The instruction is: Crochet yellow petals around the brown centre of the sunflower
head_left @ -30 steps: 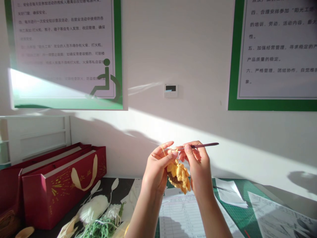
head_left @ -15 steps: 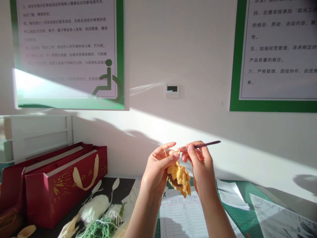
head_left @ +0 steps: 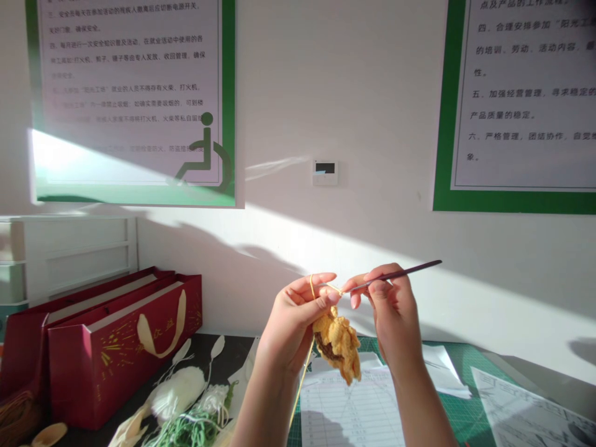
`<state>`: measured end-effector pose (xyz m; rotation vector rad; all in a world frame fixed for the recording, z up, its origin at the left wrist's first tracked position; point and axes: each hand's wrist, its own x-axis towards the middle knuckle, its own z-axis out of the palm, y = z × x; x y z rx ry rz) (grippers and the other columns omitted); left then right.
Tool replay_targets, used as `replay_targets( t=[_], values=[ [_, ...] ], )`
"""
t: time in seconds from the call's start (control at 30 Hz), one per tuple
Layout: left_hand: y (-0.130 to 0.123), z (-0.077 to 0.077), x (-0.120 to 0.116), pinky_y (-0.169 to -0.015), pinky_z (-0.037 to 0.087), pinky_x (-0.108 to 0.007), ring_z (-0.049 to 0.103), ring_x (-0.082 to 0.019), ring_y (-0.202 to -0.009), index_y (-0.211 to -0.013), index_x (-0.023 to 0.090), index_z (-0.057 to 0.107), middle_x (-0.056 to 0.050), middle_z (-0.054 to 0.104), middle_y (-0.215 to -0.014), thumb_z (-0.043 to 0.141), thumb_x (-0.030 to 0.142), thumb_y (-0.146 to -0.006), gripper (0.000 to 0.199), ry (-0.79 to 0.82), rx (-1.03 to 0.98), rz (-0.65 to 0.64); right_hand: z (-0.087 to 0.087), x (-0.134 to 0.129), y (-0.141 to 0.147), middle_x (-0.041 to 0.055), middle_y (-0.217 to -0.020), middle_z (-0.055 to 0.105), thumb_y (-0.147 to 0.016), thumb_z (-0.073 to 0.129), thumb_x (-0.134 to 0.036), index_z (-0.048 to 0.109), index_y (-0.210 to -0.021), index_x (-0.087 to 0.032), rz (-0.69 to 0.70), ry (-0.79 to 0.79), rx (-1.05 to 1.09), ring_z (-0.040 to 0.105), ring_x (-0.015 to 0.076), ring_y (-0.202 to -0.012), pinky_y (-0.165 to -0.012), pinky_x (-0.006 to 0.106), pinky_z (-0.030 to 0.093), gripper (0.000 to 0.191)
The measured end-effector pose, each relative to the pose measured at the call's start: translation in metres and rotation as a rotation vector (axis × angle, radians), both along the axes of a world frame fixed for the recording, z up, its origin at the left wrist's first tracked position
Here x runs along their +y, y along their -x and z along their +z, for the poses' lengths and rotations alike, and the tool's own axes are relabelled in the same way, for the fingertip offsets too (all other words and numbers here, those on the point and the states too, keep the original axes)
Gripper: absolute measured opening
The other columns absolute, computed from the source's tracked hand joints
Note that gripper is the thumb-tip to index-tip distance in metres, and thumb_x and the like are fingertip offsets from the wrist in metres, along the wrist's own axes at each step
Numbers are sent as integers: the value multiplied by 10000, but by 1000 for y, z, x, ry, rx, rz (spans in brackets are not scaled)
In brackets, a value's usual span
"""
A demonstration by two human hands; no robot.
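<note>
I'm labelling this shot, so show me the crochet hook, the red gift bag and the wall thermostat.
Crochet hook [head_left: 404,272]: head view, dark handle.
Red gift bag [head_left: 69,372]: head view, narrow end.
Wall thermostat [head_left: 325,179]: head view, white casing.

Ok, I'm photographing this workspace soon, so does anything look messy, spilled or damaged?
Mainly the loose green yarn, which lies in a tangled heap beside the white yarn ball. At the right, a printed white sheet also lies askew on the green gridded cutting mat. I see no spill or damage.
</note>
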<state>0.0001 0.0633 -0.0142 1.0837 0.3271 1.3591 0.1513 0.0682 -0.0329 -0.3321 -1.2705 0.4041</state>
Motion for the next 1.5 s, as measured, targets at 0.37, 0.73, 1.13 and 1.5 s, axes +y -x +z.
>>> replay_targets(
  t=[0.37,0.73,1.13,1.5],
  values=[
    [4,3,-4,-593,501,-203,621,-110,-620,-1005,110,819,-31,727,-704,953,171,-683,354,-2,15,-16,2,-8,-2,6,-903,777,-1043,534,-219,597,-984,-254,-124,-195,-124,636,134,-641,-687,325,530,94],
    [6,6,-10,-613,511,-233,638,-133,-630,-1007,136,825,-47,760,-736,964,179,-658,378,2,-18,-17,-2,-7,3,29,-939,761,-1026,546,-188,642,-1016,-281,-190,-331,-157,678,207,-814,-703,372,500,133],
    [4,8,-12,-597,500,-231,631,-132,-606,-1013,124,817,-40,744,-690,960,154,-656,386,7,-39,-19,0,-7,19,7,-906,740,-1039,509,-175,591,-1009,-281,-198,-303,-49,615,150,-668,-665,328,500,138],
    [-6,8,-20,-672,551,-291,709,-184,-667,-1045,144,778,-46,777,-741,969,179,-653,437,-51,-86,118,-14,2,19,12,-953,682,-855,736,-92,753,-940,-308,-312,-275,-124,660,198,-841,-690,339,522,232]
  ],
)
